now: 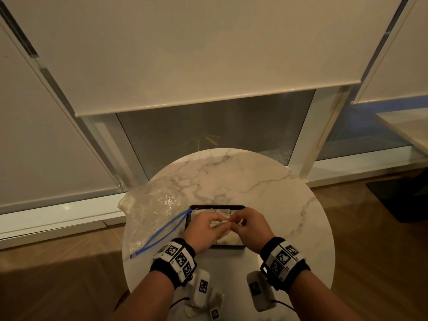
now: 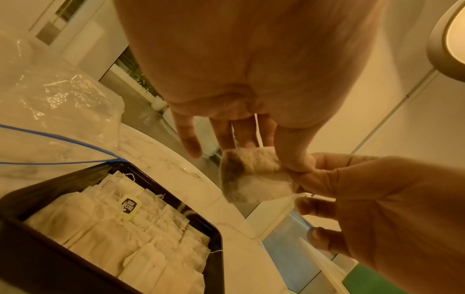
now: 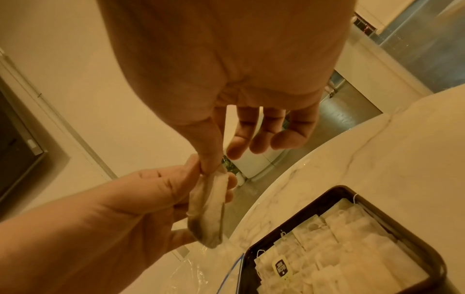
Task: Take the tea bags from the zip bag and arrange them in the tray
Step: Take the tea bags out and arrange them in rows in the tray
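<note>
Both hands meet just above the black tray and pinch one tea bag between them. My left hand holds its side with thumb and fingers. My right hand pinches its top corner with thumb and forefinger, the other fingers spread. The bag hangs edge-on in the right wrist view, dark tea showing at its lower end. Several pale tea bags lie in overlapping rows in the tray, one with a dark printed tag. The clear zip bag with a blue seal lies crumpled left of the tray.
Everything sits on a small round marble table whose rim is close on all sides. Two small white marker-tagged devices with cables sit near its front edge below my wrists. Window blinds and a wooden floor lie beyond.
</note>
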Available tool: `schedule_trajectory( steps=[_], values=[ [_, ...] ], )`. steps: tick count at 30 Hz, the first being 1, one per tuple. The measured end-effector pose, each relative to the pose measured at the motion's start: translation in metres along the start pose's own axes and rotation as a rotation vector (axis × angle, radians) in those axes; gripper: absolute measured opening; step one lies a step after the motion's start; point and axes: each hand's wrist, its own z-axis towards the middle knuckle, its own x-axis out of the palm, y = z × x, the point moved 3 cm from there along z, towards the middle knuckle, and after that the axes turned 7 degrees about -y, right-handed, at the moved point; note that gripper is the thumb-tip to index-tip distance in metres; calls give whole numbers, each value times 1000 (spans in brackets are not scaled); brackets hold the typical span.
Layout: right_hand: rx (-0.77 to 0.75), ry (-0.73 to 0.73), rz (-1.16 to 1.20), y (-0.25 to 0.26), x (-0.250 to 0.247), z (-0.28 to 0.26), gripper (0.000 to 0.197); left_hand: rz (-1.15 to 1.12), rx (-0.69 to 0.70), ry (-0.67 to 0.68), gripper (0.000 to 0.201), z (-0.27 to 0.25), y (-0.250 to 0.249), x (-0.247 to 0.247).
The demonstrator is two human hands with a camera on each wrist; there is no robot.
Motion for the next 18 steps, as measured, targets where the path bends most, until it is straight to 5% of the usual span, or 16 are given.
schedule_trajectory(
  steps=[18],
  values=[
    [-73,104,123,-1,3,24,10,-51,-45,-117,17,8,12,2]
  ],
)
